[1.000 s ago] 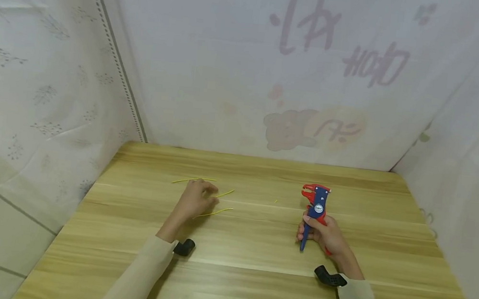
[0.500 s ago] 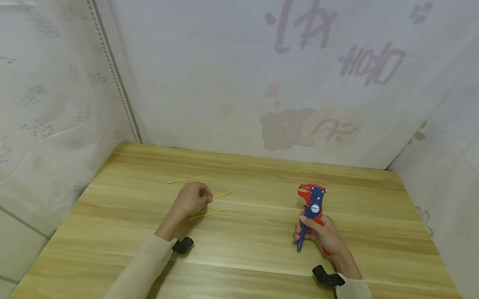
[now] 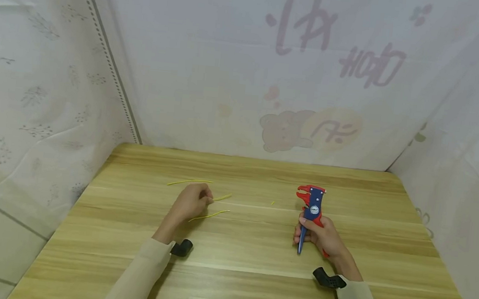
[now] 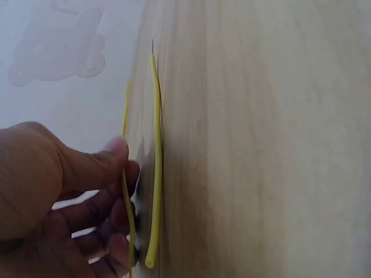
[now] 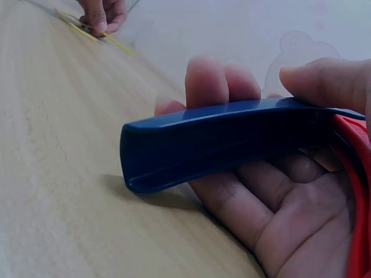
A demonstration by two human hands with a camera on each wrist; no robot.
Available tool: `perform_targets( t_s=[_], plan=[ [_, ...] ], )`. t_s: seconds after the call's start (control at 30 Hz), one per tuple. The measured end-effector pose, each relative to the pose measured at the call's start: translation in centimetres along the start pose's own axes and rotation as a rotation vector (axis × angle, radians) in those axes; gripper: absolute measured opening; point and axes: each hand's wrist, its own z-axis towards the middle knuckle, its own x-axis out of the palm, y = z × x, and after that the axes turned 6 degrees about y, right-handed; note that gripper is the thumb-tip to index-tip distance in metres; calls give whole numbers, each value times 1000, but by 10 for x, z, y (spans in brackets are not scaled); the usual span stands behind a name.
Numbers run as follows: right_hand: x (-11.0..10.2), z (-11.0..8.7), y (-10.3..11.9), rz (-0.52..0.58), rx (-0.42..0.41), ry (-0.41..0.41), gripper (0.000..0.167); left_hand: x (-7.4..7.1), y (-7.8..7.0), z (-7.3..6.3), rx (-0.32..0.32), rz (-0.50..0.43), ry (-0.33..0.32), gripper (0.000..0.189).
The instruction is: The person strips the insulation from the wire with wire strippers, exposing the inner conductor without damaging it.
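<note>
My left hand (image 3: 190, 201) pinches a thin yellow wire (image 3: 223, 197) between thumb and forefinger, low over the table at centre left. In the left wrist view the pinched wire (image 4: 126, 116) sticks out beyond the thumb and runs down past the curled fingers. Nearer me lies a second yellow wire (image 4: 156, 150), its far end stripped to bare copper. A third yellow wire (image 3: 188, 181) rests behind the hand. On the right, my right hand (image 3: 327, 237) grips a red and blue wire stripper (image 3: 316, 200) by its handles, nose pointing away; the blue handle (image 5: 197, 133) crosses the fingers.
A tiny yellow scrap (image 3: 273, 203) lies on the wooden table (image 3: 247, 251) between the hands. Printed white cloth (image 3: 212, 70) hangs behind and at both sides of the table. Black wrist-camera mounts (image 3: 182, 248) jut from both sleeves.
The left thumb and forefinger, apart a second ago, have come together on the middle wire. The right hand keeps its grip on the wire stripper; the head view has shifted slightly.
</note>
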Motion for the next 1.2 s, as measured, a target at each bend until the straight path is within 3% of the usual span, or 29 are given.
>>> perform_targets(
  t_s=[0.2,0.87,1.03,1.2],
  plan=[
    [2,1,3,-12,34,-18,40,1,1,-3,40,-25,41,8],
    [10,6,4,-66,74,-30,46,6,-13,-7,170,-88,-6,15],
    [11,9,4,-29,0,53,33,9,-15,-6,181,-134,-7,14],
    [11,11,3,106,-87,178,24,10,-18,-6,195,-157,6,15]
  ],
)
